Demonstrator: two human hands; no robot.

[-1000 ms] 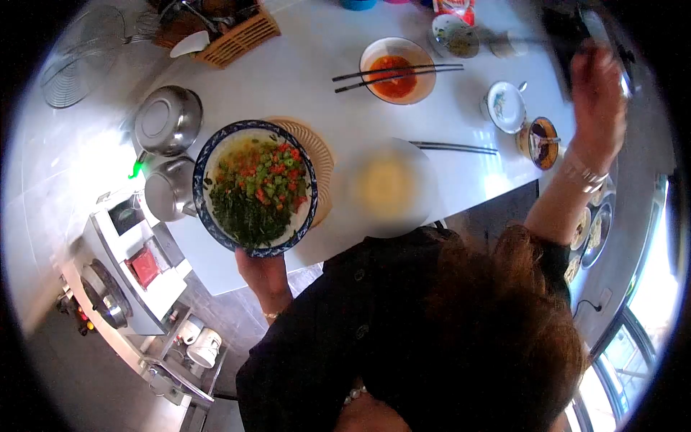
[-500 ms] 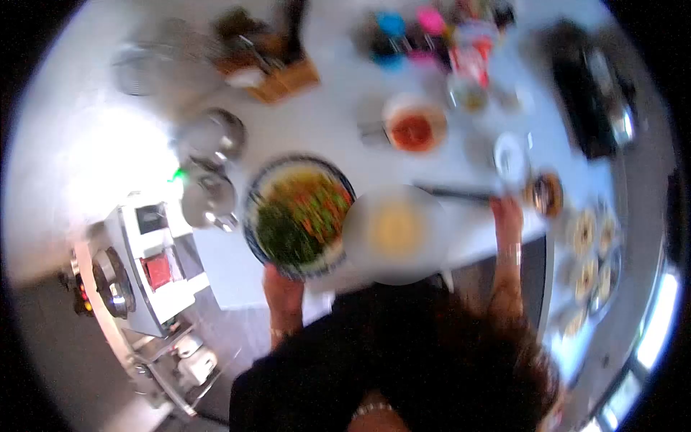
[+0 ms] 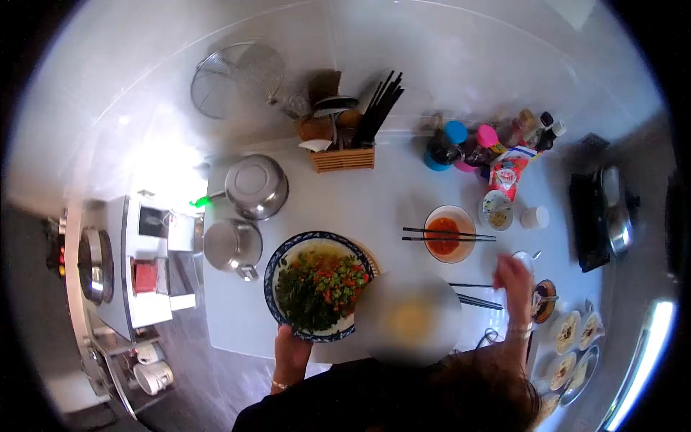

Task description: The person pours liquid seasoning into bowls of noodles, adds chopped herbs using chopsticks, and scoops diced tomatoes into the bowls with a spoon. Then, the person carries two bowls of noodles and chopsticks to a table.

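We count two hands and one big bowl (image 3: 269,286), the bowl just beyond the left hand (image 3: 291,350). Left hand is closed on the near rim; right hand (image 3: 512,279) is blurred, near a saucer (image 3: 526,261) and some loose chopsticks (image 3: 481,301). We can't tell whether its fingers are wide, narrow or holding anything; loose stick count unclear.

Beyond the right hand, toward the left one: one bowl of red sauce (image 3: 466,249), two chopsticks (image 3: 413,239) across its top. Further off from the right hand: one small bowl (image 3: 491,196), one white cup (image 3: 535,217), one red packet (image 3: 506,178), two jars (image 3: 455,132), one blue-lidded, one pink-lidded. Just outward of it, one brown bowl (image 3: 553,289); past that, several plates (image 3: 567,333).

Beyond the left hand: two pots (image 3: 257,176), then one basket (image 3: 345,160) with a bunch of dark sticks.

In the way, between the hands: a pale blurred round patch (image 3: 408,317), covering the big bowl's side toward the right hand; we can't tell what it is.

Big bowl is round, blue-patterned rim, filled with dark leafy greens plus red and green chopped bits. Pots shiny metal, basket slatted, table (image 3: 331,209) smooth and pale.
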